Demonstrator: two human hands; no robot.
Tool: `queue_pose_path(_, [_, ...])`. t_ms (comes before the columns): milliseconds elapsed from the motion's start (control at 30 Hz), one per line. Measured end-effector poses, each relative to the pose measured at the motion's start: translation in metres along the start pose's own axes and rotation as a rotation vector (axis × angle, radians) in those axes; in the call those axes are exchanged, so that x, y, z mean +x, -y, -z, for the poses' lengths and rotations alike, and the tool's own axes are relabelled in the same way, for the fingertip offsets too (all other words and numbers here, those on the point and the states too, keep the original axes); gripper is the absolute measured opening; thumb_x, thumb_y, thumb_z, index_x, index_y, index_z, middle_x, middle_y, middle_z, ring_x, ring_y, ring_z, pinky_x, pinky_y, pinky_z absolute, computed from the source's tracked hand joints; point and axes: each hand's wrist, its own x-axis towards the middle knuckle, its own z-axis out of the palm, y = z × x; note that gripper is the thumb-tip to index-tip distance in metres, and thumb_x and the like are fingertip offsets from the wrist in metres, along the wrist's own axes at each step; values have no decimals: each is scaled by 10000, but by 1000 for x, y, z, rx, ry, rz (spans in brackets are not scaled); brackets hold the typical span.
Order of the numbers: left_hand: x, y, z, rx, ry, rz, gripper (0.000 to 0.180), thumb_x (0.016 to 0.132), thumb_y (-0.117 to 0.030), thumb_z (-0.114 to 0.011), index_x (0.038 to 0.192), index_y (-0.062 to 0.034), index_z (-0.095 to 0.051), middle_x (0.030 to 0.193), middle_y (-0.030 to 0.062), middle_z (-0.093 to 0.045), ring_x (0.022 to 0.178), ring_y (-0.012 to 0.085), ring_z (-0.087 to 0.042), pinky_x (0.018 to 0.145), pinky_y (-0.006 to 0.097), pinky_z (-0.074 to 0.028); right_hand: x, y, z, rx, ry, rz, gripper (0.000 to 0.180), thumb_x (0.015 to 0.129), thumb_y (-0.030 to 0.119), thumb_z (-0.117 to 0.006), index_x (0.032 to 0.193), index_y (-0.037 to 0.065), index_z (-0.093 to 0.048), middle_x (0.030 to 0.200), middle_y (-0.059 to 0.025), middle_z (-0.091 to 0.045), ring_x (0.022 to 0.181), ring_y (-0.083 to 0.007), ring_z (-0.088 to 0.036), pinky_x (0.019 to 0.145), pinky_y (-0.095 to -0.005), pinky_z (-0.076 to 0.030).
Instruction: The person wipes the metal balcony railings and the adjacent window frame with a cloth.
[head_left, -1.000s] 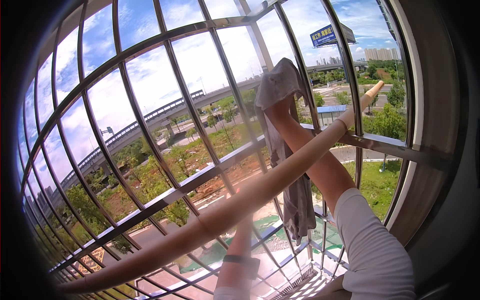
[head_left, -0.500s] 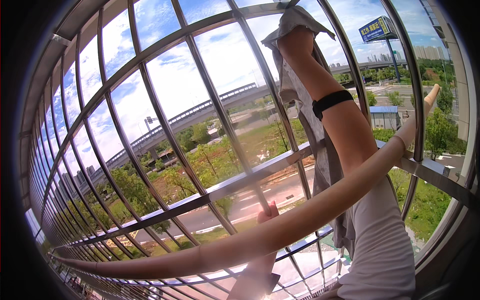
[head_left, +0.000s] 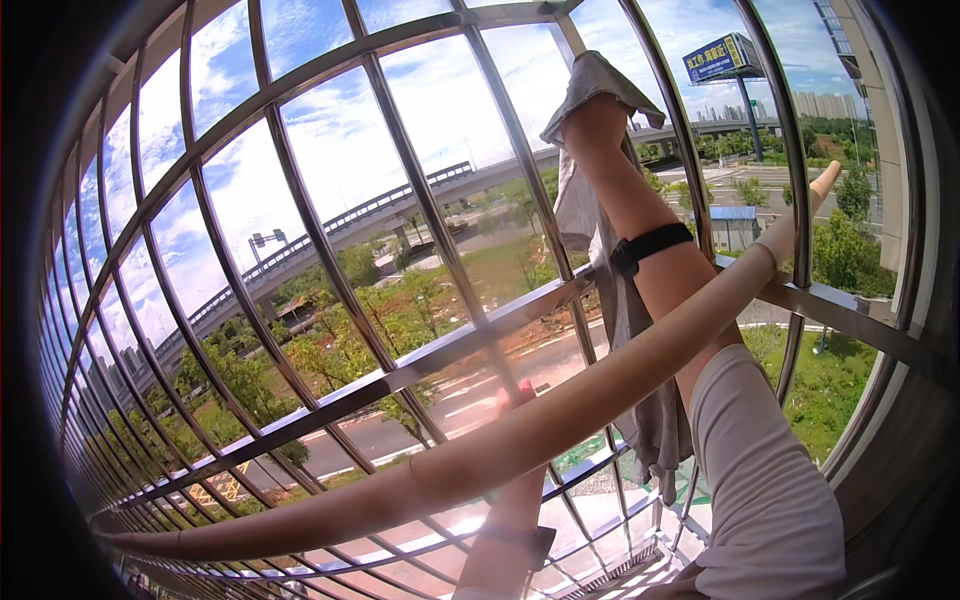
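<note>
My right arm reaches up in front of a metal window grille. My right hand (head_left: 596, 122) is closed on a grey cloth (head_left: 622, 300), which is draped over its fingers near an upright bar below the upper rail. The rest of the cloth hangs down along the forearm, its lower end loose. Lower down, my left hand (head_left: 518, 398) seems closed around an upright metal bar (head_left: 487, 335); glare and the pole blur its fingers. A long tan pole (head_left: 560, 430) crosses in front of both arms, hiding part of the left hand.
Horizontal rails (head_left: 440, 360) join the upright bars, and the grille curves away to the left. At the right stands a wall edge (head_left: 893, 170). Beyond the bars are a road, trees, an elevated bridge (head_left: 350, 210) and a blue billboard (head_left: 716, 60).
The view has shifted, so the grille and pole sit further left. My right hand and the cloth are lower against the upper rail. The left forearm shows more below the pole.
</note>
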Motion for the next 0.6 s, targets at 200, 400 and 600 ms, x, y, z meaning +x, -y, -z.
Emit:
queue_pose_path(200, [6,-12,22,196,-102,33,306,832,-183,-491,1069,-12,-398,1028,124,-430,965,235,-383,817,325,-279,-86,14,-21,-130,14,69,351,774,249,-464,1051,36,-491,1004,-146,-534,897,-279,-521,772,-338,-419])
queue_pose_path(400, [7,-6,3,229,-78,-199,327,824,-177,-496,1073,35,-487,1077,188,-512,1043,293,-452,906,350,-307,-144,-31,-6,-6,214,-46,393,646,185,-584,986,19,-478,911,-144,-529,893,-304,-508,777,-341,-408])
queue_pose_path(600, [2,9,-4,433,-49,-183,334,833,-208,-469,1088,7,-483,1094,173,-503,1068,296,-428,922,362,-290,-77,-51,-6,11,-634,196,234,716,91,-494,943,40,-486,901,-114,-502,853,-240,-490,767,-322,-382])
